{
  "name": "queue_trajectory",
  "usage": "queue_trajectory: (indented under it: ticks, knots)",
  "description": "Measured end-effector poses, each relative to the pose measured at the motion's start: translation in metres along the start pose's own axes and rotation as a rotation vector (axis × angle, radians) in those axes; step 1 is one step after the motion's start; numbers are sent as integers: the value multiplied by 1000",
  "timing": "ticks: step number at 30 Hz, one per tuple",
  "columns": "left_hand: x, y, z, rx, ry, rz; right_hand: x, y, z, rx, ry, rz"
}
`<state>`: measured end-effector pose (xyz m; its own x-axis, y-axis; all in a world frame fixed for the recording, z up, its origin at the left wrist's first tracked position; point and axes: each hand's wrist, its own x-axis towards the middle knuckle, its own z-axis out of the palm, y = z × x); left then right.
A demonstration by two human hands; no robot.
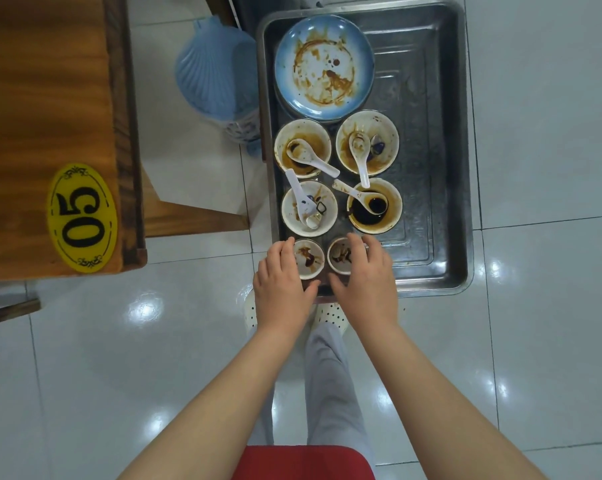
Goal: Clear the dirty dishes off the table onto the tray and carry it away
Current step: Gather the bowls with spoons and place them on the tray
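Near left corner of the tray (465, 168) covered by both hands

The left hand (282, 289) hid the outer side of the left cup (309, 258), and the right hand (365, 275) that of the right cup (339, 259); whether the fingers gripped them could not be told. What lay under the blue plate (323, 65) showed only as a dark edge. The table (43, 98) ran off the left and top edges, and both forearms off the bottom.

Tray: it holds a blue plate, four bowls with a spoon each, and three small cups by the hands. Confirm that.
Wrong: the head view shows two small cups, not three, one at the left hand, one at the right hand. The blue plate and four bowls with spoons stand.
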<state>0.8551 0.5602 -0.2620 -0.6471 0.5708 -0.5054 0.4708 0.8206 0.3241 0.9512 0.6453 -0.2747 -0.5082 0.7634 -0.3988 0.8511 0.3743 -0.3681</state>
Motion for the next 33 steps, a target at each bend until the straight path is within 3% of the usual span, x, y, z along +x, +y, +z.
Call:
queue_trajectory:
  ticks: [10, 16, 24, 33]
  knots:
    - [-32, 23, -70, -175, -13, 76, -30, -25, -73, 103, -3, 12]
    - [-57, 51, -148, -344, 56, 137, -45, -66, -152, 356, 24, 17]
    - [-98, 81, -274, -634, 316, 116, -63, -130, -265, 761, 83, -69]
    - [-170, 71, -422, -970, 665, 197, -87, -244, -368, 890, 134, -461]
